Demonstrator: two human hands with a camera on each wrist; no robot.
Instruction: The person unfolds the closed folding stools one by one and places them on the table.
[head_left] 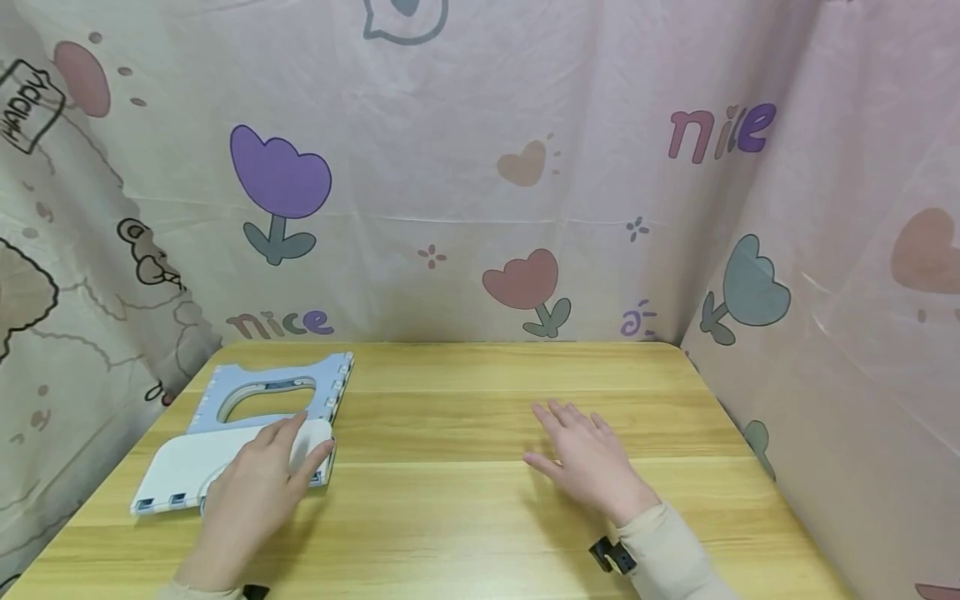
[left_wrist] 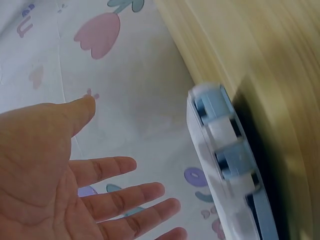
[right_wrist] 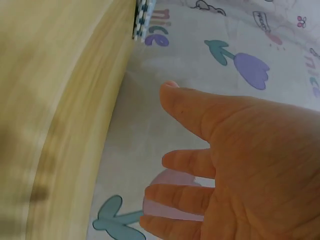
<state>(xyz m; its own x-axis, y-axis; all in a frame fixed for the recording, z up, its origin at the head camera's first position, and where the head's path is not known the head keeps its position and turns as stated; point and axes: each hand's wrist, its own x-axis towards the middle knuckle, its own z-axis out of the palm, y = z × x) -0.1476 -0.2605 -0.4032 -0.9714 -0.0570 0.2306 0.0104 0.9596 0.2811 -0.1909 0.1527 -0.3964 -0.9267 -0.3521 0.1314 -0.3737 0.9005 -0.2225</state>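
"Stool (head_left: 225, 439) is lying where?"

"On the table (head_left: 435, 517), at left, just below the left hand (head_left: 258, 475), its white panel (head_left: 180, 467) running roughly sideways. The right hand (head_left: 588, 458) is hovering well off."

"And the fingers?"

"Both sets are hovering spread, holding nothing; the left wrist view is showing a gap to the stool."

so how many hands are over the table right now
2: the left hand, over the white panel at the table's left, and the right hand, over bare wooden tabletop to the right. Neither is hidden in the head view.
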